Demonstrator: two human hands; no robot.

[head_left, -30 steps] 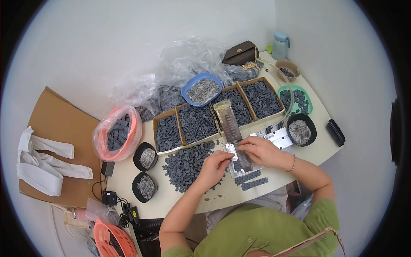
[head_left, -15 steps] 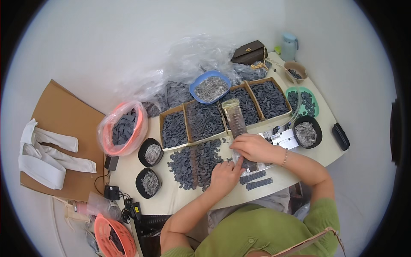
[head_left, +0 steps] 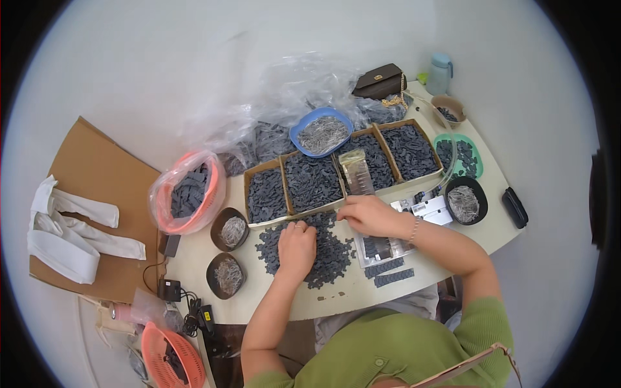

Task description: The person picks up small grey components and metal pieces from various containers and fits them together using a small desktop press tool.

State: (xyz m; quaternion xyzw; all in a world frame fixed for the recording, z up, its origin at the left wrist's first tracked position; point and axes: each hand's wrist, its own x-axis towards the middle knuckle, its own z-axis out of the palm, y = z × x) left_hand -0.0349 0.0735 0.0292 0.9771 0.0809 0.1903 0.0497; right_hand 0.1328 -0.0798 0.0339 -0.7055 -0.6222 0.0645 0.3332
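Note:
A pile of small dark grey plastic pieces (head_left: 333,255) lies on the table in front of me. My left hand (head_left: 297,251) is over its left part, fingers curled down among the pieces; whatever they pinch is hidden. To the right, my right hand (head_left: 367,215) is closed at the pile's upper right edge, its fingertips pressed together, and what is in them is too small to make out. Beneath that hand a long clear plastic jig (head_left: 356,173) sticks out, with dark pieces in its lower end. Two joined strips of grey pieces (head_left: 393,277) lie near the front edge.
Behind the pile stands a cardboard tray (head_left: 286,187) of grey pieces, with a blue bowl of metal pins (head_left: 321,132) on it. Black bowls of pins (head_left: 226,275) sit left, another (head_left: 466,200) right. A silver metal device (head_left: 432,211) with a hose is beside my right wrist.
My left hand has moved left from the jig onto the pile. My right hand has shifted slightly left, to the pile's edge.

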